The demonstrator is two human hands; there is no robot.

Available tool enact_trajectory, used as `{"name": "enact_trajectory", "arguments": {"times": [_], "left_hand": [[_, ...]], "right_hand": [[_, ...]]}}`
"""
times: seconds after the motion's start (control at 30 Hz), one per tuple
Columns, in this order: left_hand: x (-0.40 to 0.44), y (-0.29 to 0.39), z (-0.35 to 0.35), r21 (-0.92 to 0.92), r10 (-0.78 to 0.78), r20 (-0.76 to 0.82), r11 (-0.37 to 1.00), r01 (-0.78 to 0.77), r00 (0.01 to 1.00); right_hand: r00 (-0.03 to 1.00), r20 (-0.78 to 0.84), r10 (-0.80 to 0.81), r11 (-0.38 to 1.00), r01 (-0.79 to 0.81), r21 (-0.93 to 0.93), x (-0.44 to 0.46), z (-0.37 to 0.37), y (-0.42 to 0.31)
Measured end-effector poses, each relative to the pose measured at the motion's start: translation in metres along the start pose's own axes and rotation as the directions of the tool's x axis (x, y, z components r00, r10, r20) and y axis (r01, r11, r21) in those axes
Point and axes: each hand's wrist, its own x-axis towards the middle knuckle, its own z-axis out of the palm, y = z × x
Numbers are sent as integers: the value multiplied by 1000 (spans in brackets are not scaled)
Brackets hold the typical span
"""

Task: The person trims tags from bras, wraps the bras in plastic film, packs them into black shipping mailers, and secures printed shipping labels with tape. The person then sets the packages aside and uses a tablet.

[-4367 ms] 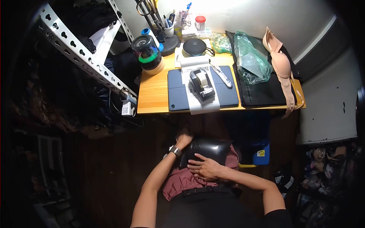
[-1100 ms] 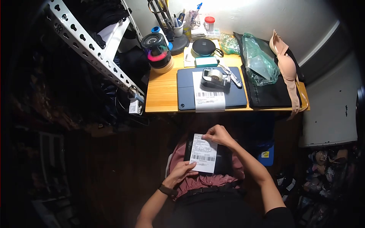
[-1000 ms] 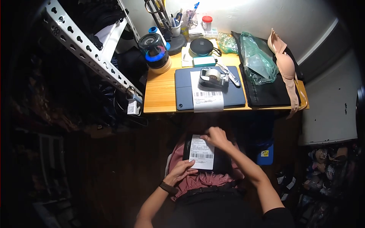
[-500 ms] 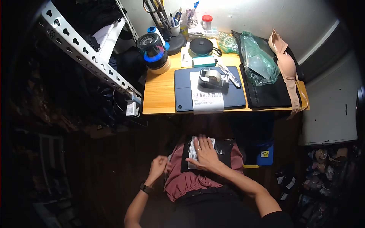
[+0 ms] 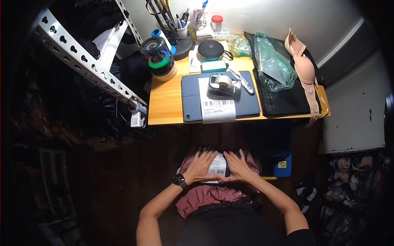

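Note:
A white printed label with a barcode lies flat on a dark package on my lap, over pink shorts. My left hand rests on the label's left side, fingers spread. My right hand lies on its right side and the package, fingers also apart. The thumbs come close together near the label's lower edge. Most of the package is hidden under my hands. A dark watch is on my left wrist.
On the wooden desk are a tape dispenser, a paper strip, a blue tablet case, a cutter, a teal box and a green plastic bag. A metal shelf stands left.
My left hand has come from beside my lap onto the label. My right hand has shifted from the label's middle to its right side. The view has shifted slightly.

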Motion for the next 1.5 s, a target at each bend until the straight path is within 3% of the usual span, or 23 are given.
{"name": "enact_trajectory", "arguments": {"times": [0.2, 0.3, 0.33, 0.43, 0.47, 0.53, 0.63, 0.73, 0.77, 0.8, 0.83, 0.87, 0.9, 0.97, 1.0, 1.03, 1.07, 1.13, 1.23, 1.33, 1.4, 1.47, 1.5], "left_hand": [[-49, -28, -11, 28, -137, 133, 991, 134, 982], [-76, -34, -20, 23, -338, 175, 940, 340, 925], [-75, -32, -22, 21, -328, 178, 944, 330, 928], [-60, -23, -25, -231, -452, 49, 862, 451, 890], [-49, -14, -24, -246, -446, -48, 872, 422, 894], [-27, 0, -17, -322, -417, -66, 869, 376, 906], [-4, 19, 9, -362, -266, -91, 906, 217, 960], [2, 30, 26, -408, -192, -97, 903, 137, 977], [0, 32, 29, -419, -189, -59, 896, 148, 980], [-1, 34, 30, -427, -184, -20, 890, 158, 983], [-4, 35, 30, -433, -192, -10, 886, 169, 981], [-6, 35, 31, -436, -191, -12, 884, 167, 981], [-8, 34, 31, -423, -192, -12, 890, 169, 981], [-13, 33, 32, -404, -191, -12, 899, 170, 981], [-13, 32, 34, -402, -190, -11, 900, 169, 982], [-14, 31, 34, -400, -189, -11, 901, 169, 982], [-14, 32, 33, -397, -189, -13, 902, 168, 982], [-15, 36, 27, -409, -206, -9, 894, 184, 979], [-18, 40, 25, -422, -226, -19, 885, 197, 974], [-23, 48, 16, -425, -272, 14, 870, 252, 962], [-27, 51, 14, -458, -273, 26, 852, 254, 962], [-30, 54, 13, -486, -314, 36, 824, 291, 949], [-31, 55, 14, -453, -305, -8, 850, 269, 952]], "right_hand": [[998, -25, 66, 998, -66, 3, -8, -14, -5], [989, -43, 144, 990, -144, 11, -22, -29, -7], [987, -47, 154, 988, -154, 11, -26, -30, -2], [957, -71, 281, 926, -251, 281, -37, -39, 17], [929, -119, 351, 895, -296, 333, -49, -49, 20], [852, -177, 493, 815, -381, 437, -89, -68, 38], [645, -305, 701, 705, -561, 434, -199, -85, 71], [292, -355, 888, 444, -748, 493, -334, -92, 90], [194, -225, 955, 290, -777, 559, -376, -98, 94], [-49, -208, 977, 33, -928, 371, -415, -97, 102], [-288, -178, 941, -258, -950, 174, -452, -96, 108], [-565, -248, 787, -596, -800, -72, -408, -132, 73], [-537, -440, 720, -619, -784, -56, -417, -132, 81], [-312, -639, 703, -358, -932, 60, -472, -129, 147], [-147, -652, 744, -161, -986, 39, -432, -158, 138], [62, -793, 606, 132, -991, 23, -414, -159, 162], [82, -781, 620, 153, -988, 17, -355, -186, 150], [236, -881, 411, 494, -869, -2, -281, -205, 176], [306, -905, 296, 757, -653, 26, -151, -257, 164], [336, -908, 253, 830, -557, 25, -74, -285, 218], [336, -880, 335, 799, -596, 76, -39, -296, 250], [390, -869, 305, 740, -671, -41, -17, -295, 282], [388, -779, 492, 720, -685, 113, -13, -300, 265]]}}
